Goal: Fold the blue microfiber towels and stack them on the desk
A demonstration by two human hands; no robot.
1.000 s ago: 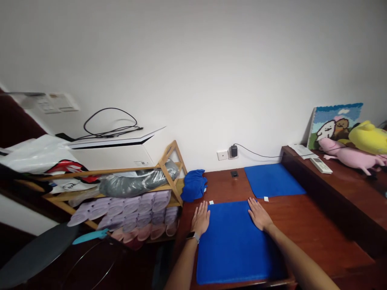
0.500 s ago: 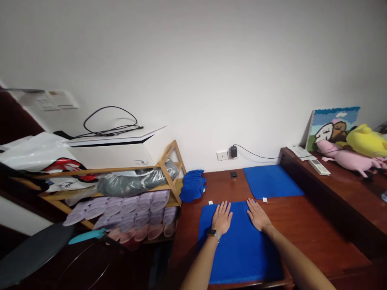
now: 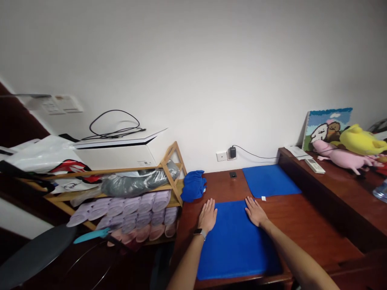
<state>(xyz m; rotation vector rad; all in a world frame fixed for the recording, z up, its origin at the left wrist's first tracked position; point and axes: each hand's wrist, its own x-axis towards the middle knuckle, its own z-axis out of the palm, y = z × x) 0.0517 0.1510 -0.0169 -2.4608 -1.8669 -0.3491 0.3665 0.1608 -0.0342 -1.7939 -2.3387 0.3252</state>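
Shifted left hand (image 3: pixel 207 216) outward to the far left corner of the near blue cloth (image 3: pixel 237 243) on the desk (image 3: pixel 314 223), with right hand (image 3: pixel 254 212) at the far right corner and all fingers extended, slightly parted, apparently smoothing it.

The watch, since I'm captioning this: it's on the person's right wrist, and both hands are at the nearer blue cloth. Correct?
Not quite: the head view shows the watch on the left wrist, not the right. The left hand and right hand are at the nearer blue cloth.
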